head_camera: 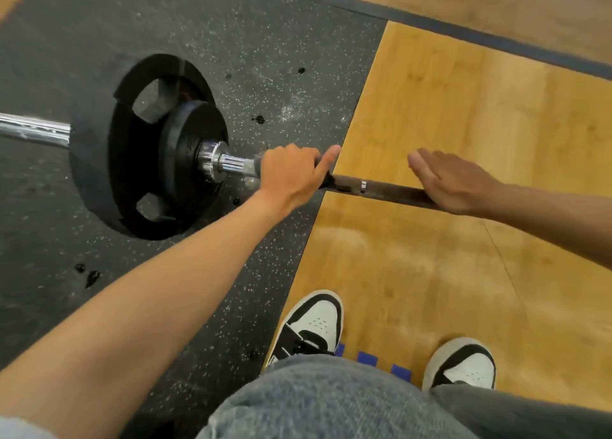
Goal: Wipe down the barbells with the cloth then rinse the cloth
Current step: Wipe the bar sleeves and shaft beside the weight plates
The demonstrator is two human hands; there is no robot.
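A barbell lies on the floor, and its dark shaft runs from left to right. Black weight plates sit on its left end, past a chrome collar, and the chrome sleeve sticks out at the far left. My left hand grips the shaft just right of the collar, index finger stretched along the bar. A small grey edge of the cloth shows under that hand; the rest is hidden. My right hand rests on the shaft further right with straight fingers.
The plates stand on a black speckled rubber mat with a few dark wet spots. The shaft crosses onto a wooden platform. My two black-and-white shoes stand on the wood near blue tape marks.
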